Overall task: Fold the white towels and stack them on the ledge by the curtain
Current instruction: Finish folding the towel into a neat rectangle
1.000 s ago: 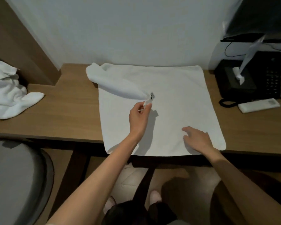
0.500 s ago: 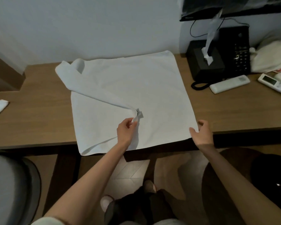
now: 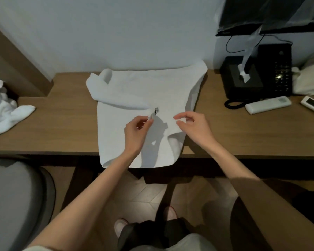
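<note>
White, soft and light, the towel (image 3: 145,87) is laid at the middle of the counter (image 3: 62,134), overhanging its front edge. Its tagged corner is pinched by the left hand (image 3: 134,134), another folded-in corner by the right hand (image 3: 194,127). Corners are judged the best hold; sagging is expected.

Looks like a hotel room. Has a long wooden desk (image 3: 62,127) against a plain wall (image 3: 116,33), with a black phone (image 3: 275,69), a tissue box (image 3: 243,82) and a white remote (image 3: 267,105) at 2 o'clock under a television (image 3: 243,15). Shows white towels (image 3: 4,113) heaped at 9 o'clock, a grey chair (image 3: 13,200) at 8.
</note>
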Demonstrator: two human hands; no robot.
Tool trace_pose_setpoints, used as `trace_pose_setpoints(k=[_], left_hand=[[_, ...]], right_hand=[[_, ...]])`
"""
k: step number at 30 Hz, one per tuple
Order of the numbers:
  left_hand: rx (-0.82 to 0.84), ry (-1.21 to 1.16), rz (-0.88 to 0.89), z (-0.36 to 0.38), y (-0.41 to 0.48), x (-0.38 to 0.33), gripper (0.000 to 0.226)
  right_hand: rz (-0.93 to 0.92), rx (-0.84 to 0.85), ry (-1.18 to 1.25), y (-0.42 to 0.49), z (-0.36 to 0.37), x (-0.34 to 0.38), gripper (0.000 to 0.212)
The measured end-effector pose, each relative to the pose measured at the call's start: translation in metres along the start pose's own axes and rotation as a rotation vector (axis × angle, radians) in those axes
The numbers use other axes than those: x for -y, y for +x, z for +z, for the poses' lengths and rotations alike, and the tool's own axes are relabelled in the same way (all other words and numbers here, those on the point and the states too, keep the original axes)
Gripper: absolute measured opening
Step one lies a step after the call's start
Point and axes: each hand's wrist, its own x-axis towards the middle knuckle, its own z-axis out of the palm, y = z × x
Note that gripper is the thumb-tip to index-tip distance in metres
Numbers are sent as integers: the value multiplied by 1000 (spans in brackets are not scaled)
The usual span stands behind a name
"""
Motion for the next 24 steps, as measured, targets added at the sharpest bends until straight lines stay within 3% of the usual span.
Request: trace_pose_setpoints(k=[4, 7, 13, 24], left_hand=[[-48, -57, 53, -19, 1, -17, 8], [-60, -80, 78, -29, 0, -23, 8], [-60, -129, 119, -36, -5, -31, 7], [-23, -179, 137, -36, -4, -32, 9]], right_hand=[[-41, 227, 4, 12, 19, 32, 39], [-178, 323, -155, 19, 30, 43, 36], [-364, 251, -298, 32, 35, 55, 5], [-329, 256, -210, 40, 39, 60, 10]])
